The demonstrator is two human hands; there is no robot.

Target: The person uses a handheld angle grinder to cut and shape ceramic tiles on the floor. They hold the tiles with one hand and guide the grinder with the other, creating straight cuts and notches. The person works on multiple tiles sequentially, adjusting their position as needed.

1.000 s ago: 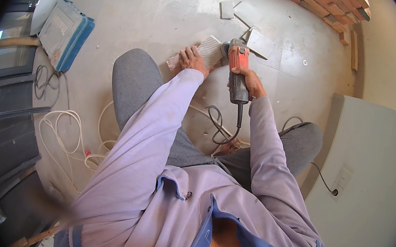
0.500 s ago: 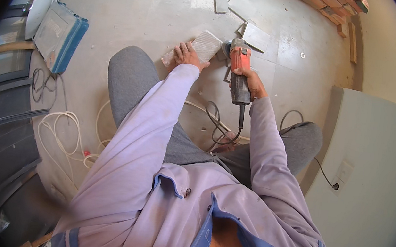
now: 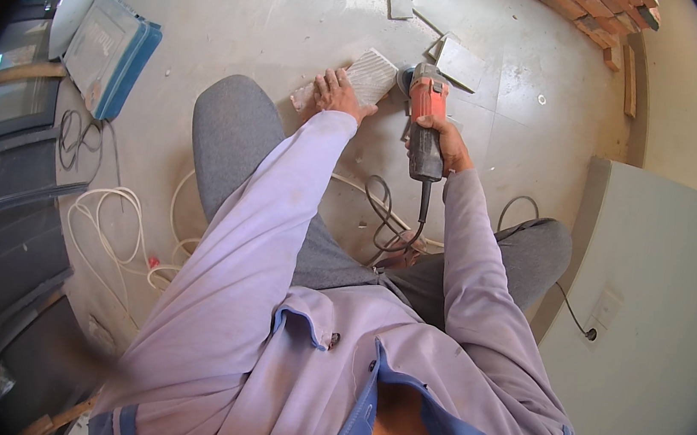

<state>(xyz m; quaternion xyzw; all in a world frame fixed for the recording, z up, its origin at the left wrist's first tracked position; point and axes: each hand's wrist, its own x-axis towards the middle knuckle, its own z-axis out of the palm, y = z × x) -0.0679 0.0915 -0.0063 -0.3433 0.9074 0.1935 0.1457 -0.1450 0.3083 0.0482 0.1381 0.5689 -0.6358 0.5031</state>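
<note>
With my left hand (image 3: 341,96) I hold a pale, ridged tile piece (image 3: 370,76) down low over the floor, fingers curled across its near part. My right hand (image 3: 445,143) is wrapped round the dark body of an orange-and-black angle grinder (image 3: 427,98). The grinder's head points away from me, and its disc (image 3: 404,79) sits right at the tile's right edge. Whether the disc cuts into the tile I cannot tell. A black cord trails from the grinder's rear toward my legs. Part of the tile is hidden under my left hand.
Cut tile pieces (image 3: 459,62) lie just beyond the grinder, with another (image 3: 399,3) farther off. Bricks (image 3: 591,13) are stacked at the far right. A blue-edged case (image 3: 117,58) stands left. Coiled white cable (image 3: 120,222) lies left of my leg; a wall socket (image 3: 605,309) is on the right.
The whole view has shifted slightly. My left hand stays on the tile and my right hand on the angle grinder, with its disc still at the tile's right edge.
</note>
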